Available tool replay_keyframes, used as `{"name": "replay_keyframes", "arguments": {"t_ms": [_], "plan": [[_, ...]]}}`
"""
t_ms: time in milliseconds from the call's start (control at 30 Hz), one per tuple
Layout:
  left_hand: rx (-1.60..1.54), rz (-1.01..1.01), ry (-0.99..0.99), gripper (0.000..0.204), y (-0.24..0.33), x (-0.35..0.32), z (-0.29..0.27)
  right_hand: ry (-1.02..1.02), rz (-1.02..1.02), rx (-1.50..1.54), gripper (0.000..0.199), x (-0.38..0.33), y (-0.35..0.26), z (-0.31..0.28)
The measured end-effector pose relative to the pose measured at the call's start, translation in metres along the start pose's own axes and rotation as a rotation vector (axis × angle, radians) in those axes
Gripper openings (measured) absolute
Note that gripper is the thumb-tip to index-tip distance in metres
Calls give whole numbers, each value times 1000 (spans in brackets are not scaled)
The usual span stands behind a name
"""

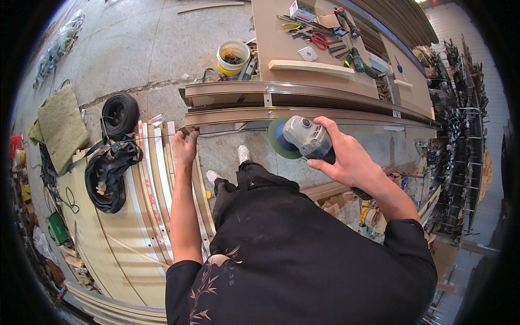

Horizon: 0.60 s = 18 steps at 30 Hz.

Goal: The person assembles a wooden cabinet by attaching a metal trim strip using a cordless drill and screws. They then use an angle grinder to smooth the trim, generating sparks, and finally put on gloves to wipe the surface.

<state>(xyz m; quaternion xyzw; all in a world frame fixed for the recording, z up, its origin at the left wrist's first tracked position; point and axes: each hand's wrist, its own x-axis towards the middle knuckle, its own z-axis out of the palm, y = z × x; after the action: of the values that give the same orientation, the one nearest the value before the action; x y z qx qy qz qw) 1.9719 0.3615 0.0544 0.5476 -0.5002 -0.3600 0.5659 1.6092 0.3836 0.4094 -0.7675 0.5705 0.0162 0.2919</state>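
My right hand is wrapped round a grey angle grinder with a green and blue disc. The disc is beside the near edge of a long brown metal profile. At the left end of that profile, my left hand has its fingertips pinched together by a small dark piece. Whether they grip that piece or the profile's end I cannot make out. A second brown profile lies parallel just beyond, and pale metal spacers join the two.
A board-topped table beyond holds red-handled scissors, a green drill and a wooden strip. A white bucket stands left of it. On the left lie black straps and long panels. Metal stock crowds a rack at right.
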Motion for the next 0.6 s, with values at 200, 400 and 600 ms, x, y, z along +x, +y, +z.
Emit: {"name": "replay_keyframes", "arguments": {"t_ms": [200,400,600], "plan": [[73,-63,-43,53,-8,-1,-8,-29,-32,-72,88,12,2,2],[66,-37,-26,54,0,2,-6,-70,-22,-85,88,24,2,0],[53,-56,-33,52,-1,1,-6,-89,-23,-100,87,30,1,-2]]}}
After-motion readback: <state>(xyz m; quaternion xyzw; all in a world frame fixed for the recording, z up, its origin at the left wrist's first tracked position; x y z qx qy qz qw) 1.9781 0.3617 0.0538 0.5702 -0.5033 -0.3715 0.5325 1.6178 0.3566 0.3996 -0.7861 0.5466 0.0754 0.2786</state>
